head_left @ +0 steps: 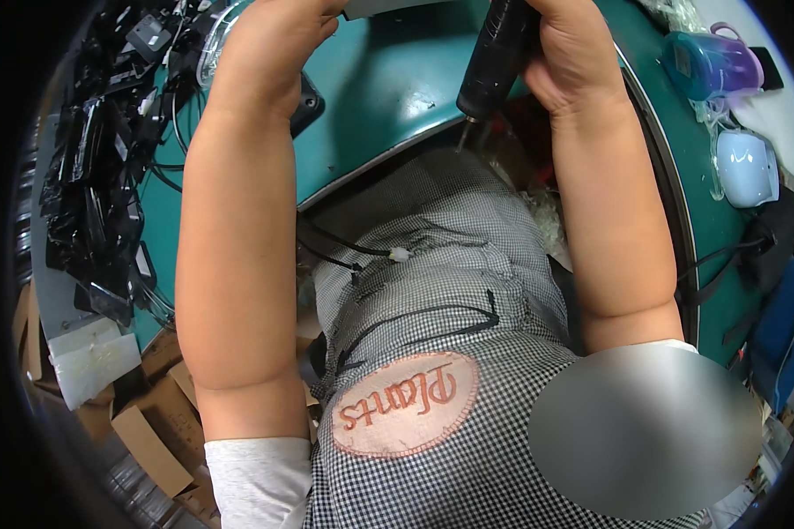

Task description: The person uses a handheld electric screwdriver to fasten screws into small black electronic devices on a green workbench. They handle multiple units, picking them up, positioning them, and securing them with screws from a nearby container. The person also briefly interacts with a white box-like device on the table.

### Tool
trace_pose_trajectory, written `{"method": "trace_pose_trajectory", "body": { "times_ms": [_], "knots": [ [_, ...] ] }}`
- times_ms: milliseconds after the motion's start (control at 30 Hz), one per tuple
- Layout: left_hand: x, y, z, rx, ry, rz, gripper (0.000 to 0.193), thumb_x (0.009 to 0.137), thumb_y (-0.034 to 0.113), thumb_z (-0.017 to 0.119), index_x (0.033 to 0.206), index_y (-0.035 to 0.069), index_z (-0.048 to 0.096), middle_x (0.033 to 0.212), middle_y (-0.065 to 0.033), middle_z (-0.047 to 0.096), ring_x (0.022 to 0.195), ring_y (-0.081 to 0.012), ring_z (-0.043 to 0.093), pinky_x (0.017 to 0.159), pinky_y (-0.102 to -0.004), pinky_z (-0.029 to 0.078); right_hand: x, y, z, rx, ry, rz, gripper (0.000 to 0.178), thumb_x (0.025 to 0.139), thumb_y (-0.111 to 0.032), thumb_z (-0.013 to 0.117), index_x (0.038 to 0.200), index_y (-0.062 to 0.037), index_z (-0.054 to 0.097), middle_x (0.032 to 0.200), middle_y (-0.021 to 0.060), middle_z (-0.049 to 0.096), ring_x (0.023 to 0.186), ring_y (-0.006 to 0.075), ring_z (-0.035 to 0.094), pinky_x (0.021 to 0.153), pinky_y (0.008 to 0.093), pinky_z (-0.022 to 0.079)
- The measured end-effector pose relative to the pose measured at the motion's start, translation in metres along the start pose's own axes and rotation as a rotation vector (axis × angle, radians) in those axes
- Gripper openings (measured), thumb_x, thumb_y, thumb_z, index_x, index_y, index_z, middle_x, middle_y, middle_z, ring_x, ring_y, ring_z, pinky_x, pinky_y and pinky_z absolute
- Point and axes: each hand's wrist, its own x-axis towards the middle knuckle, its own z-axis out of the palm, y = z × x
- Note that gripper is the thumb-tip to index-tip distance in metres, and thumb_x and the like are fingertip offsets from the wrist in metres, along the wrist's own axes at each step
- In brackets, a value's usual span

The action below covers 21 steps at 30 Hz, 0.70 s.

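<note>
Green tabletop [379,97] curves around the person sitting here, with lots of stuff piled on both sides. Up near the top edge, the right hand [569,53] is wrapped around a black screwdriver [494,66], a fat stick with a thin metal tip. It hangs at the near edge of the table, tip pointing down toward the lap. The left hand [282,40] is well apart from it, and its fingertips go out of sight, so I can't tell if they hold anything. Close to that hand, a pale thing [415,7] peeks in at the top, and a black part [307,106] pokes out beside the wrist. A black wire with a white plug [400,254] lies on the checked apron [388,485]. Far left is a big messy heap of black parts [89,176], with brown boxes [155,441] below. Over on the right stand a purple and blue cup [714,66] and a light blue thing [745,167].
</note>
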Motion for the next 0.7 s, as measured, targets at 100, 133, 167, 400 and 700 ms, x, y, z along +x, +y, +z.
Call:
{"method": "trace_pose_trajectory", "body": {
  "times_ms": [100, 133, 167, 400, 700],
  "knots": [
    [0.005, 0.008, -0.013, 0.04, -0.044, 0.019, 0.041, 0.076, -0.003, 0.046, 0.112, 0.0, 0.065, 0.059, 0.0067, 0.042, 0.047, -0.0037, 0.029, 0.046, -0.0199, 0.022, 0.006, 0.0, 0.005, 0.023, -0.003, 0.021, 0.018, 0.079, -0.009, 0.072, 0.095, -0.0078, 0.064, 0.083, -0.0019, 0.06, 0.076, 0.0088, 0.056, 0.07, 0.022, 0.044],
    [0.006, 0.009, -0.014, 0.037, -0.055, 0.02, 0.041, 0.076, -0.003, 0.045, 0.112, -0.001, 0.065, 0.06, 0.0069, 0.042, 0.048, -0.0036, 0.029, 0.046, -0.02, 0.022, 0.007, -0.001, 0.007, 0.03, 0.0, 0.02, 0.018, 0.079, -0.008, 0.072, 0.095, -0.0077, 0.064, 0.084, -0.0018, 0.061, 0.077, 0.009, 0.057, 0.071, 0.0218, 0.044],
    [0.007, 0.01, -0.015, 0.035, -0.067, 0.021, 0.041, 0.076, -0.002, 0.045, 0.113, -0.001, 0.065, 0.06, 0.007, 0.042, 0.048, -0.0035, 0.029, 0.046, -0.02, 0.022, 0.008, -0.001, 0.008, 0.026, 0.008, 0.016, 0.018, 0.079, -0.008, 0.072, 0.095, -0.0076, 0.065, 0.084, -0.0017, 0.061, 0.077, 0.0091, 0.057, 0.071, 0.0218, 0.045],
    [0.028, -0.019, -0.042, -0.31, -0.173, -0.012, 0.045, 0.077, -0.002, 0.045, 0.118, -0.001, 0.063, 0.065, 0.0067, 0.047, 0.05, -0.0029, 0.032, 0.047, -0.0186, 0.025, 0.012, -0.003, 0.008, 0.057, -0.02, 0.002, 0.017, 0.079, -0.006, 0.071, 0.095, -0.0067, 0.065, 0.084, -0.0011, 0.062, 0.076, 0.0095, 0.058, 0.071, 0.0219, 0.046],
    [0.005, 0.056, 0.024, -0.019, 0.21, -0.199, 0.043, 0.077, -0.003, 0.046, 0.116, -0.001, 0.064, 0.078, 0.004, 0.058, 0.056, -0.0034, 0.038, 0.051, -0.0163, 0.031, 0.017, -0.011, 0.004, 0.072, -0.032, -0.018, 0.017, 0.08, -0.006, 0.069, 0.097, -0.0054, 0.065, 0.086, -0.001, 0.062, 0.077, 0.0097, 0.058, 0.071, 0.0222, 0.047]
  ]
}}
